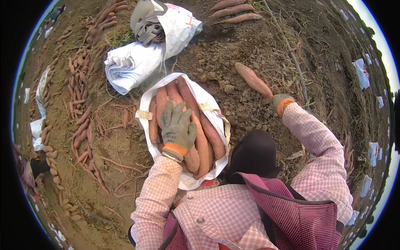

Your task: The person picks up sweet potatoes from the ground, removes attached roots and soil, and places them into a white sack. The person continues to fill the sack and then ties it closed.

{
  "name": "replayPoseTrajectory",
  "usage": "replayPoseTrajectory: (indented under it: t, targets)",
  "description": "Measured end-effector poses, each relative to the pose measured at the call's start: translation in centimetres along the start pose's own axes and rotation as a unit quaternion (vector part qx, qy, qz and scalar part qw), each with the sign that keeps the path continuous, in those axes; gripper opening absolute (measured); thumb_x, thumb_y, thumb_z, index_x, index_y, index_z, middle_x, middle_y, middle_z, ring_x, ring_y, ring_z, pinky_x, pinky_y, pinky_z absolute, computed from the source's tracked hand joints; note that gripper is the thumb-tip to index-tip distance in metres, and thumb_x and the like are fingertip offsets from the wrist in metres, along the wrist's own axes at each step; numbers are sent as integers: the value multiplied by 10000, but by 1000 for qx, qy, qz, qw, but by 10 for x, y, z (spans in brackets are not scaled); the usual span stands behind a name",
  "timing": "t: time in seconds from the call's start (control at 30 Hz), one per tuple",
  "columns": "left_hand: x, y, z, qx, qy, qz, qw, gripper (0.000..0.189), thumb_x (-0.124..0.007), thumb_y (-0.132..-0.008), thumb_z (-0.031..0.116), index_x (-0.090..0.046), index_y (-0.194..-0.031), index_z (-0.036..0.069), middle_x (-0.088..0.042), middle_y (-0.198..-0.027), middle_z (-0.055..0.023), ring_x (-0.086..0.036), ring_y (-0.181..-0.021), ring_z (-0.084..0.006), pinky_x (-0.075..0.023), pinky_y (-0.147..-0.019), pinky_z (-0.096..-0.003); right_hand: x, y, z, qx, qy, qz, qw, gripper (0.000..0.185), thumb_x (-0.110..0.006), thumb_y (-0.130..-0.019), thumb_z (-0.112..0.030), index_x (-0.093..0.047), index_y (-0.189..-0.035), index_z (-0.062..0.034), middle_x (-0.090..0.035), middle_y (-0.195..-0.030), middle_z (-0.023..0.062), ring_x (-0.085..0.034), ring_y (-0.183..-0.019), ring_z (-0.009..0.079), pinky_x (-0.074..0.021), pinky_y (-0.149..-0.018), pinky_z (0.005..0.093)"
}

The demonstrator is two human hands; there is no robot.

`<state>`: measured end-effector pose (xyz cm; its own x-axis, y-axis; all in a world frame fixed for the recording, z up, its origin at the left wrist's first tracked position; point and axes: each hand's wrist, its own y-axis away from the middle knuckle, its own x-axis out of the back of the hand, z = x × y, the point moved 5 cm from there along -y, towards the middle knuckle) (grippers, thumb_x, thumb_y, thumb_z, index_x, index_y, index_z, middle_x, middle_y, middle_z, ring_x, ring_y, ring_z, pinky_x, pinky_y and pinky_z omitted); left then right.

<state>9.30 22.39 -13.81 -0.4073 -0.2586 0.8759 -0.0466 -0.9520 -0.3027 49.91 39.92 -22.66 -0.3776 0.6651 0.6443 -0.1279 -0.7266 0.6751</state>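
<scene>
My left hand (pixel 177 126), in a grey-coated work glove with an orange cuff, lies with spread fingers on top of the sweet potatoes (pixel 201 147) in an open white woven sack (pixel 187 185) with cream handles. Out to the right, my right hand (pixel 280 102), gloved alike, is at the lower end of a long sweet potato (pixel 253 80) on the soil. Its fingers are mostly hidden, so whether they grip it is not clear.
Folded white sacks (pixel 131 65) and a white bag (pixel 181 28) holding grey strips lie beyond the sack. Three sweet potatoes (pixel 232 11) lie at the top, and long rows of them (pixel 78 78) at the left. A grey hose-like line (pixel 292 53) crosses the soil. Another person's arm (pixel 28 170) shows far left.
</scene>
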Motion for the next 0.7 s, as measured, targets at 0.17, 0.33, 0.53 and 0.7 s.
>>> replayPoseTrajectory:
  t: [0.17,0.33,0.53,0.7]
  targets:
    - [6,-3,1,-10,-9,7,1000,374,-686,-803,214,-690,-1166,125,-555,-1399,-84,-388,-1412,-373,-287,-1146,-531,57,59,-26,48,84,72,993,686,-598,-959,-409,-397,-1491,-26,-617,-1335,172,-633,-1199,316,-521,-952,473]
    - [3,-1,-5,-7,10,10,1000,391,-682,-807,208,-687,-1187,122,-546,-1412,-86,-382,-1413,-378,-296,-1149,-526,61,39,-132,230,-14,217,949,759,-749,-859,-431,-406,-1422,-55,-666,-1212,179,-667,-1117,337,-535,-925,486]
    - [3,-1,-6,9,26,3,1000,410,-680,-813,208,-679,-1218,140,-537,-1423,-79,-371,-1415,-383,-294,-1152,-532,34,3,-154,200,-88,130,967,746,-696,-864,-537,-478,-1320,11,-654,-1241,231,-647,-1177,366,-521,-957,492]
    - [3,2,-9,16,41,4,999,450,-688,-823,201,-656,-1267,131,-539,-1436,-113,-380,-1424,-381,-309,-1164,-502,90,39,-128,210,-447,145,857,854,-669,-809,-559,-536,-1345,93,-643,-1247,287,-641,-1157,400,-505,-978,465]
